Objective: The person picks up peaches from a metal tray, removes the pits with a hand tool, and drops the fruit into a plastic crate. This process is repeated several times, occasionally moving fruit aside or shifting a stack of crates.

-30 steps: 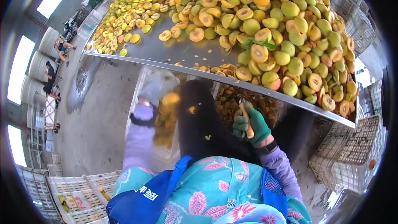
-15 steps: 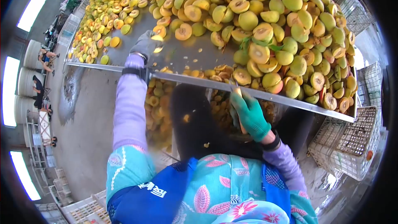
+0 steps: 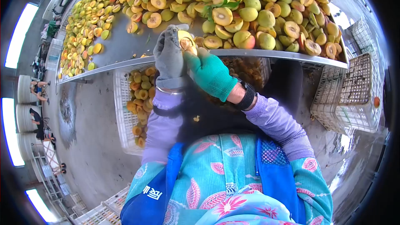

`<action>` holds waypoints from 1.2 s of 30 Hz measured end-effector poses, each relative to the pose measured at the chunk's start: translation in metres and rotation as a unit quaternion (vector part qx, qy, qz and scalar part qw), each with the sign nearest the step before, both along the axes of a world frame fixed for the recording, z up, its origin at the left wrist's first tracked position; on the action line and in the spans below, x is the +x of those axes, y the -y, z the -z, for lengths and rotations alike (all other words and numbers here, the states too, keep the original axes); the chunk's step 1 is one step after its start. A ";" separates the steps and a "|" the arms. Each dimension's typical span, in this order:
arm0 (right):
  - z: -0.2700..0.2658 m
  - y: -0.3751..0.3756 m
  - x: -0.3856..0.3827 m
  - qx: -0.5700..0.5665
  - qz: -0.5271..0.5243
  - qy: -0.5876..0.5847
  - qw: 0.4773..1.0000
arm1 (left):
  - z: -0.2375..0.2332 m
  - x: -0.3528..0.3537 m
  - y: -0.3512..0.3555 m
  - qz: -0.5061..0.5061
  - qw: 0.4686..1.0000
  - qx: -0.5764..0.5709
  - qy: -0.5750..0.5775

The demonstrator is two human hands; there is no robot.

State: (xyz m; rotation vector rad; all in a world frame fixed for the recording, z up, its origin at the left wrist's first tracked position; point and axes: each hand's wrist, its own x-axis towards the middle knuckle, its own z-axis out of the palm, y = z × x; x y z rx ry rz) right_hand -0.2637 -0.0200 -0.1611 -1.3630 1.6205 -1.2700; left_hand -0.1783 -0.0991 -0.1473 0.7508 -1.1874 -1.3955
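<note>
My left hand [image 3: 170, 56], in a grey glove, is closed around a halved yellow peach [image 3: 186, 42] whose cut face and brown centre turn toward my right hand. My right hand [image 3: 211, 74], in a green glove, presses its closed fingers against that half. Its small knife is mostly hidden by fingers and fruit now; a metal tip showed earlier. Both hands meet above the near edge of a metal table [image 3: 121, 44]. Halved peaches [image 3: 248, 14], many with pits showing, are heaped on it.
Below the table edge, a white crate [image 3: 125, 112] holds pitted peach halves [image 3: 143, 94]. More fruit lies under the table behind my right hand. Stacked white crates [image 3: 354, 87] stand at the right on wet floor. People [image 3: 37, 123] sit far left near large white tubs [image 3: 26, 119].
My left hand has drawn back from the table with a peach half and met my right hand, which rose from below the edge. The view has shifted.
</note>
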 end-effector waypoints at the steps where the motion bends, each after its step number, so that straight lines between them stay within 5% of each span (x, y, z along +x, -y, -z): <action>1: -0.003 -0.006 0.002 0.020 0.003 0.035 0.999 | 0.000 -0.003 -0.002 -0.012 1.000 0.003 -0.001; 5: -0.028 -0.035 0.001 0.086 -0.035 0.222 0.971 | 0.020 -0.003 -0.008 -0.024 0.990 -0.138 0.030; 7: -0.023 -0.040 0.002 0.081 -0.057 0.361 0.927 | 0.038 0.003 0.008 -0.001 0.987 -0.102 0.123; 8: -0.027 -0.044 0.001 0.096 -0.074 0.424 0.897 | 0.039 -0.001 0.008 -0.078 0.949 -0.223 0.207; 11: -0.038 -0.047 -0.005 0.172 -0.162 0.644 0.728 | -0.026 -0.012 -0.028 0.087 0.993 -0.073 0.027; 16: -0.036 -0.049 0.000 0.097 -0.095 0.481 0.866 | -0.038 -0.012 -0.028 0.153 0.987 -0.033 0.028; 19: -0.043 -0.052 -0.022 0.138 -0.315 0.720 0.603 | -0.053 -0.012 -0.028 0.207 0.977 -0.018 0.050; 20: -0.043 -0.053 -0.023 0.125 -0.315 0.702 0.627 | -0.043 -0.012 -0.019 0.240 0.970 -0.039 0.021; 23: -0.032 -0.052 -0.018 0.115 -0.315 0.653 0.679 | -0.043 -0.015 -0.016 0.202 0.949 -0.164 0.179; 25: -0.040 -0.052 -0.016 0.087 -0.370 0.765 0.520 | -0.055 -0.010 -0.032 0.221 0.974 -0.034 0.038; 26: -0.047 -0.055 -0.013 0.093 -0.394 0.748 0.526 | -0.069 -0.006 -0.052 0.208 0.963 0.160 -0.061; 29: -0.046 -0.069 -0.017 0.089 -0.430 0.726 0.529 | -0.026 0.067 -0.044 0.125 0.968 0.171 -0.134; 31: -0.030 -0.077 -0.039 0.130 -0.329 0.743 0.569 | -0.043 0.102 -0.045 -0.064 0.973 -0.004 0.223; 32: -0.009 -0.075 -0.048 0.159 -0.282 0.742 0.587 | -0.048 0.128 -0.024 -0.022 0.886 0.006 0.463; 33: 0.009 -0.072 -0.050 0.191 -0.232 0.738 0.604 | -0.048 0.145 0.002 0.027 0.742 0.019 0.670; 36: 0.014 -0.062 -0.041 0.257 -0.218 0.716 0.612 | -0.046 0.115 0.076 -0.088 0.788 -0.091 0.602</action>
